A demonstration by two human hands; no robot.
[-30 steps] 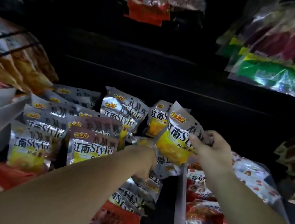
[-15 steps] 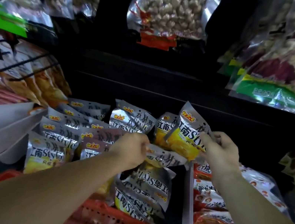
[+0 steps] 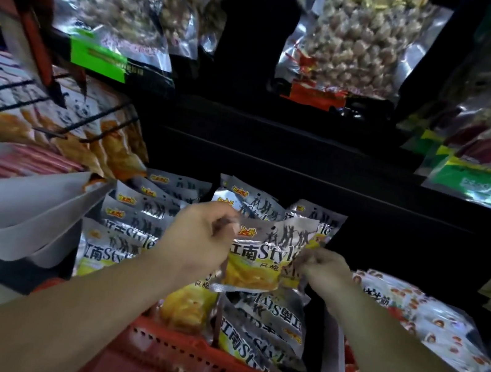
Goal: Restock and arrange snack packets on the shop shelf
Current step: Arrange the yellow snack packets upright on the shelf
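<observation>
A silver and yellow snack packet (image 3: 261,260) is held upright in front of the shelf, both hands on it. My left hand (image 3: 195,242) pinches its upper left corner. My right hand (image 3: 324,270) grips its right edge. Behind and to the left, several matching silver packets (image 3: 131,218) stand in rows on the dark shelf (image 3: 273,164). More of them (image 3: 262,328) lie loose below the held packet, some upside down. A red basket (image 3: 176,359) sits under my arms with packets inside.
White and red packets (image 3: 411,311) lie to the right behind a clear divider (image 3: 334,363). Big bags of nuts (image 3: 350,34) hang above. Orange snack bags on wire hooks (image 3: 83,136) and a white bin (image 3: 7,204) are at the left.
My left hand has risen from the loose packets and taken the packet's left corner. The packet has moved left and turned to face me. The view has tilted upward.
</observation>
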